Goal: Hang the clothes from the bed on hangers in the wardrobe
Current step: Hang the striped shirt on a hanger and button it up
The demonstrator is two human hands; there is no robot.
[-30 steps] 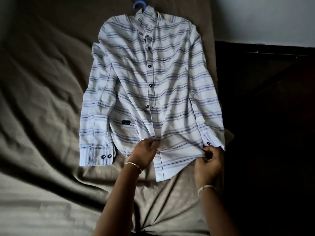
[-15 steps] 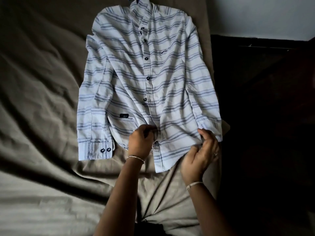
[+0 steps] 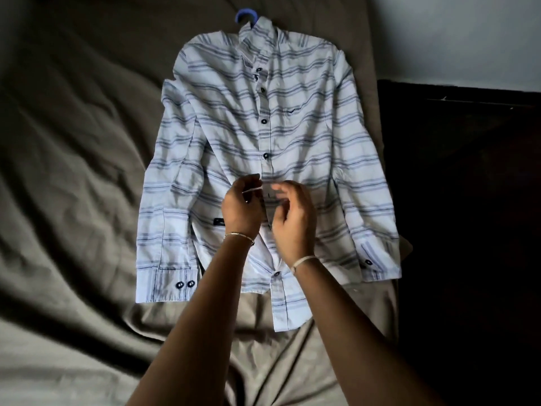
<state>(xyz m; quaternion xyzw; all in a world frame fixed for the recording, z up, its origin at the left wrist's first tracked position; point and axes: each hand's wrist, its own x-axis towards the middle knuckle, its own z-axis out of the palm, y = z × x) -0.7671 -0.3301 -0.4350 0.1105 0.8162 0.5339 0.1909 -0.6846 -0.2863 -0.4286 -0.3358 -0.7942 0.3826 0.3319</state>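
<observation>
Head view, shirt (image 3: 307, 127) on bed (image 3: 73, 142), pale wall (image 3: 453, 33)

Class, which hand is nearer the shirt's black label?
Left. On the shirt, the left hand sits right beside the label; the right hand is farther right.

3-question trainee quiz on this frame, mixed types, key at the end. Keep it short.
1. True or false: the striped shirt lies front up on the bed sheet.
2. What pokes out above the collar? A) a blue hanger hook B) a belt buckle C) a sock
3. Fill in: the cuff on the same side as the left hand shows ___ dark buttons.

Key: 1 true; 2 A; 3 two.
</observation>
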